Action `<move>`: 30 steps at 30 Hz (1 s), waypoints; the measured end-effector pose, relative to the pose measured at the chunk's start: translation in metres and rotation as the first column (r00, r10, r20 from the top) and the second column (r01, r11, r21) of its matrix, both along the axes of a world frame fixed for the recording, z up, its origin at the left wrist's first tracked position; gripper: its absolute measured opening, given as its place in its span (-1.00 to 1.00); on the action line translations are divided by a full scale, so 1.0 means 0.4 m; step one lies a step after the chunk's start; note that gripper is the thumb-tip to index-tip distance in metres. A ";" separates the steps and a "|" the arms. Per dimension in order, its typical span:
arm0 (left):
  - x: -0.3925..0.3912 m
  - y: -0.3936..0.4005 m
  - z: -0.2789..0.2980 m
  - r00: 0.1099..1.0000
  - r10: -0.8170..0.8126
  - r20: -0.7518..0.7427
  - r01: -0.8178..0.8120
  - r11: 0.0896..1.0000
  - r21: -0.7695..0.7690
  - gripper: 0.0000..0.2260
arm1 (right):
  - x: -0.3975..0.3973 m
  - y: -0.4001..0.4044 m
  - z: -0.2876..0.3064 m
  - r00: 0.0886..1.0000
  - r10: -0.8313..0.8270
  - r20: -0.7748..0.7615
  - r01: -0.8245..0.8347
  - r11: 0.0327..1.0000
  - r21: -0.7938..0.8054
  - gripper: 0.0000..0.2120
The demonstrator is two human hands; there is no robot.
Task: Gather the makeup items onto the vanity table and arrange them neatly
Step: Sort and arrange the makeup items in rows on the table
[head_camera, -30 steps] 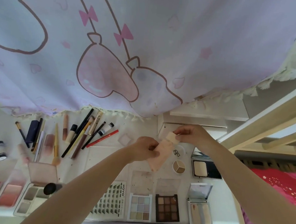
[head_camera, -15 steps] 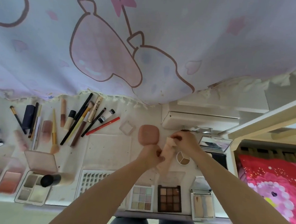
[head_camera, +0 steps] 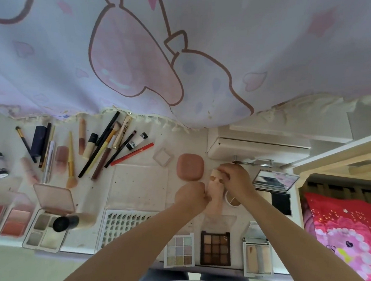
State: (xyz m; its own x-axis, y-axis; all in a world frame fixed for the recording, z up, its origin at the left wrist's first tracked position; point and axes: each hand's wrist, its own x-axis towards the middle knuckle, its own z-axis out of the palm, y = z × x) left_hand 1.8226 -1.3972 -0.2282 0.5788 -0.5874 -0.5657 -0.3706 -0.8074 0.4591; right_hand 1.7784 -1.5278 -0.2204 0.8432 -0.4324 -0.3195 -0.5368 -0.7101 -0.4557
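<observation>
Both hands hold a peach squeeze tube [head_camera: 214, 199] above the white vanity table [head_camera: 137, 181]. My left hand [head_camera: 190, 195] grips the tube's side with curled fingers. My right hand [head_camera: 235, 180] pinches its stained upper end. A pink rounded compact [head_camera: 190, 167] lies just left of the hands. Under my right wrist sits a small round pot [head_camera: 230, 201], partly hidden. Brushes and pencils [head_camera: 105, 150] lie in a fan at the back left. Open palettes [head_camera: 216, 247] line the front edge.
A printed curtain [head_camera: 164, 51] hangs over the back of the table. A mirrored compact [head_camera: 276, 180] stands open at the right, beside a bed with a red cover [head_camera: 344, 235]. A black-capped bottle [head_camera: 71, 222] lies on a palette at front left. A lash tray [head_camera: 128, 226] lies at the front centre.
The camera tilted down and nearer. My hands lowered with the tube toward the table. The pink compact, hidden behind them a second ago, now shows to the left.
</observation>
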 end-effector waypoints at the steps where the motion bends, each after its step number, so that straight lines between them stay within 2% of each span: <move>1: 0.003 0.009 0.000 1.000 0.007 0.018 -0.007 1.000 -0.017 -0.74 | -0.006 0.003 0.004 1.000 0.007 -0.001 -0.007 0.998 -0.067 -0.81; 3: 0.016 0.034 0.000 0.996 0.049 0.073 -0.044 0.997 -0.062 -0.73 | -0.022 0.019 0.011 0.999 0.031 -0.010 -0.032 0.969 -0.244 -0.84; 4: 0.026 0.049 0.002 0.991 0.077 0.106 -0.068 0.994 -0.084 -0.73 | -0.031 0.031 0.014 0.999 0.052 -0.003 -0.051 0.958 -0.282 -0.82; 6: 0.050 0.081 0.007 0.978 0.125 0.164 -0.106 0.987 -0.118 -0.72 | -0.031 0.061 0.022 0.991 0.135 0.026 -0.124 0.958 -0.260 -0.77; 8: 0.073 0.112 0.014 0.966 0.167 0.197 -0.141 0.980 -0.138 -0.73 | -0.002 0.082 0.030 0.958 0.283 0.044 -0.269 0.941 -0.207 -0.73; 11: 0.094 0.150 0.027 0.950 0.231 0.209 -0.204 0.969 -0.142 -0.73 | 0.064 0.103 0.018 0.901 0.431 -0.049 -0.433 0.889 -0.147 -0.55; 15: 0.102 0.188 0.042 0.934 0.305 0.185 -0.275 0.947 -0.168 -0.73 | 0.123 0.113 -0.008 0.836 0.470 -0.282 -0.529 0.827 -0.190 -0.36; 18: 0.104 0.213 0.052 0.926 0.352 0.136 -0.323 0.926 -0.196 -0.74 | 0.129 0.103 -0.007 0.839 0.484 -0.249 -0.526 0.838 -0.144 -0.32; 21: 0.109 0.227 0.067 0.906 0.422 0.025 -0.406 0.884 -0.232 -0.74 | 0.118 0.103 0.008 0.884 0.437 -0.167 -0.441 0.897 0.010 -0.29; 24: 0.116 0.234 0.087 0.849 0.481 -0.218 -0.526 0.805 -0.272 -0.67 | 0.102 0.115 0.045 0.943 0.328 -0.056 -0.308 0.924 0.228 -0.35; 26: 0.122 0.240 0.108 0.804 0.437 -0.403 -0.568 0.765 -0.304 -0.57 | 0.086 0.121 0.089 0.965 0.262 -0.004 -0.238 0.881 0.408 -0.39; 28: 0.125 0.245 0.131 0.785 0.337 -0.520 -0.559 0.747 -0.359 -0.50 | 0.071 0.123 0.140 0.976 0.212 0.056 -0.206 0.797 0.568 -0.47; 30: 0.121 0.246 0.155 0.751 0.253 -0.610 -0.581 0.692 -0.429 -0.45 | 0.055 0.122 0.189 0.977 0.189 0.100 -0.208 0.734 0.647 -0.52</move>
